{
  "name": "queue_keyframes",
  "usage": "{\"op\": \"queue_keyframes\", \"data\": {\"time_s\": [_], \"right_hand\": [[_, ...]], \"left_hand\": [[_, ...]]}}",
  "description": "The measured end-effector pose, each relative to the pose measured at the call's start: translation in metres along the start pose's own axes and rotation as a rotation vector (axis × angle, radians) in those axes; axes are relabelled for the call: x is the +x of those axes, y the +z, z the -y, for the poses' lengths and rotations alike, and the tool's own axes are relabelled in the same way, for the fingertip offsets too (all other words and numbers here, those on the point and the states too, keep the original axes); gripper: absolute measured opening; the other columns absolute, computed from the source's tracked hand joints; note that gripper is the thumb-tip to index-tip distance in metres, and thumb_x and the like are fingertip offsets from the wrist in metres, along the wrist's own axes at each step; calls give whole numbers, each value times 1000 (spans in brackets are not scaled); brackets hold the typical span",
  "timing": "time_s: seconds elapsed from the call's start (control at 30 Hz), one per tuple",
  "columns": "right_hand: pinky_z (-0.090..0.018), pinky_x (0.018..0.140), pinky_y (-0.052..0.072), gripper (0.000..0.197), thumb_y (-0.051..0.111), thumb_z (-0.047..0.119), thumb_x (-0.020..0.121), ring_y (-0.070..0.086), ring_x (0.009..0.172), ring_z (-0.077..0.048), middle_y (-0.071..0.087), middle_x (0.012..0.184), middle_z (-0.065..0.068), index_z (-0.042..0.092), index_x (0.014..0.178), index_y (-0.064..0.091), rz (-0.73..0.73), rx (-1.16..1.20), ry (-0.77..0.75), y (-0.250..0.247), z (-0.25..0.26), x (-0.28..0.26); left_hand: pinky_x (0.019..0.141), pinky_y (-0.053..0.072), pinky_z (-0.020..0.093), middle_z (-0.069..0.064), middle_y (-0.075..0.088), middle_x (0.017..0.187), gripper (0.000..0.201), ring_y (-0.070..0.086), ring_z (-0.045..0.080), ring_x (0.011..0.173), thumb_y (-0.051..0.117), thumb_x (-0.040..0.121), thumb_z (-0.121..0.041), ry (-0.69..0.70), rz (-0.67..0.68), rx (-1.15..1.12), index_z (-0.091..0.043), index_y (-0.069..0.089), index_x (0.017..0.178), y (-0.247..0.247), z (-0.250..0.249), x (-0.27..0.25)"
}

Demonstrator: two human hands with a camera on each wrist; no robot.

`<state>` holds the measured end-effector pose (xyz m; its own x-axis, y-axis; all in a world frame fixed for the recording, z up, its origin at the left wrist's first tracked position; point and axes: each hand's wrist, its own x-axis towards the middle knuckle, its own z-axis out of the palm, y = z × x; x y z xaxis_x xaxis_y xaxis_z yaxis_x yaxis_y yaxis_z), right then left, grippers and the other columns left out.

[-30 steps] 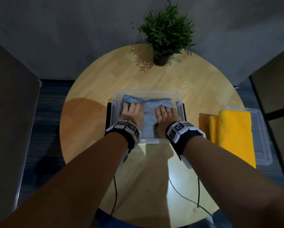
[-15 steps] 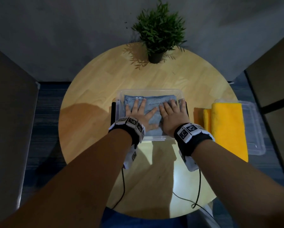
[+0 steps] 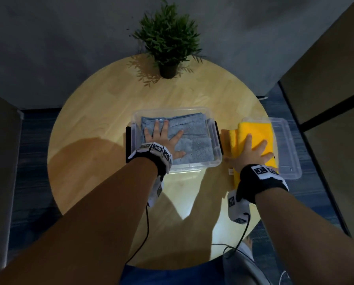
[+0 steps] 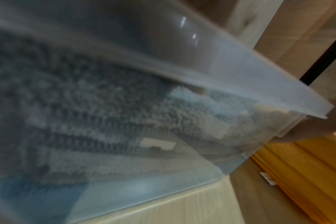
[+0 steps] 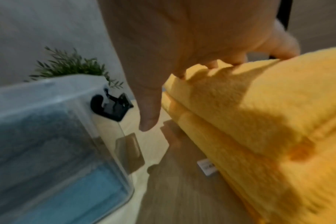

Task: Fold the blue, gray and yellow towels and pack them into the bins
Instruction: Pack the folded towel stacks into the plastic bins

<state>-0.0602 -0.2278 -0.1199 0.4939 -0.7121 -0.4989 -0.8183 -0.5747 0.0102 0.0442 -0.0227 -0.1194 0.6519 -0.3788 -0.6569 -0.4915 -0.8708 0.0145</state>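
The left hand [image 3: 161,138] lies flat with fingers spread on the gray towel [image 3: 192,138] inside the clear bin [image 3: 215,138] at the table's centre, while at three o'clock the right hand [image 3: 249,153] rests, fingers straight, on the folded yellow towel [image 3: 254,130] lying over a clear lid [image 3: 289,145].

On the round pale-wood table [image 3: 102,124], a clear plastic bin with black side latches [image 3: 217,145] holds a folded grey-blue terry towel [image 3: 194,138]; the wrist views show a brighter blue layer beneath it. At 3 o'clock lies a folded bright yellow towel [image 3: 256,132] on a clear plastic lid [image 3: 289,149]. At 12 o'clock stands a green leafy plant in a dark pot [image 3: 167,44]. Both wrists wear black bands with white black-patterned marker tiles [image 3: 157,150].
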Motion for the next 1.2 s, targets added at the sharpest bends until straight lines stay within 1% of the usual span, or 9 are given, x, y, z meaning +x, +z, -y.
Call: {"op": "queue_keyframes", "data": {"time_s": [0.2, 0.4, 0.63, 0.77, 0.87, 0.97, 1.07, 1.13, 1.2], "right_hand": [[-71, 105, 20, 114, 71, 40, 82, -7, 144, -42, -22, 157, -7, 37, 145, -24, -11, -36, -8, 25, -3, 3], [-65, 109, 20, 81, 44, 4, 95, 4, 145, -38, -4, 161, -4, 36, 150, -7, -31, 109, -17, 3, -11, -1], [-55, 102, 37, 63, 35, 14, 99, 39, 129, -42, 24, 154, -15, 29, 152, 5, -289, 339, -152, -51, -9, -9], [-46, 101, 36, 62, 37, 11, 98, 38, 129, -39, 27, 153, -16, 23, 152, 9, -400, 422, -365, -85, 27, -33], [-49, 100, 37, 66, 38, 8, 95, 34, 132, -38, 24, 154, -14, 25, 152, 10, -500, 370, -536, -98, 66, -50], [-59, 106, 29, 70, 39, 4, 93, 23, 140, -38, 16, 158, -10, 29, 152, 11, -600, 223, -715, -90, 102, -66], [-67, 106, 18, 78, 45, -4, 88, 17, 143, -40, 16, 159, -8, 30, 151, 15, -574, 6, -935, -57, 120, -72], [-71, 99, 26, 86, 66, 6, 78, 31, 137, -43, 31, 154, -8, 28, 148, 21, -490, -176, -1125, -30, 121, -70], [-72, 93, 33, 98, 80, 20, 64, 40, 132, -43, 40, 149, -7, 29, 144, 25, -383, -348, -1209, -5, 117, -66]], "left_hand": [[109, -8, 63, 6, -29, 154, 80, -26, 37, 140, 29, 84, -75, 13, -18, -9, -43, -10, 146, 4, 1, 3], [110, -9, 62, 6, -28, 154, 79, -26, 36, 140, 28, 84, -75, 8, -14, -18, -43, -10, 146, 4, 3, 2], [110, -8, 63, 6, -23, 156, 82, -22, 36, 141, 34, 84, -75, 15, 23, -43, -42, -5, 148, -8, 2, -2], [110, -6, 64, 6, -15, 158, 85, -13, 35, 144, 43, 81, -74, 73, 21, -80, -41, 1, 148, -26, 8, -8], [113, -3, 61, 3, -13, 158, 86, -10, 33, 145, 49, 82, -68, 92, -2, -162, -38, 4, 149, -28, 13, -13], [115, 18, 43, 6, 11, 157, 60, 15, 30, 143, 48, 94, -43, 53, -225, -474, -26, 26, 147, -28, 22, -19], [82, 42, 34, 18, 51, 133, 35, 57, 32, 101, 42, 100, -22, -125, -481, -1185, -5, 53, 128, -36, 42, -26], [70, 47, 37, 20, 55, 129, 51, 61, 32, 87, 33, 100, -41, -227, -309, -1823, -4, 48, 132, -39, 58, -29], [78, 50, 43, 17, 58, 127, 69, 61, 35, 103, 28, 95, -59, -279, -188, -2092, -5, 49, 133, -34, 71, -30]]}}
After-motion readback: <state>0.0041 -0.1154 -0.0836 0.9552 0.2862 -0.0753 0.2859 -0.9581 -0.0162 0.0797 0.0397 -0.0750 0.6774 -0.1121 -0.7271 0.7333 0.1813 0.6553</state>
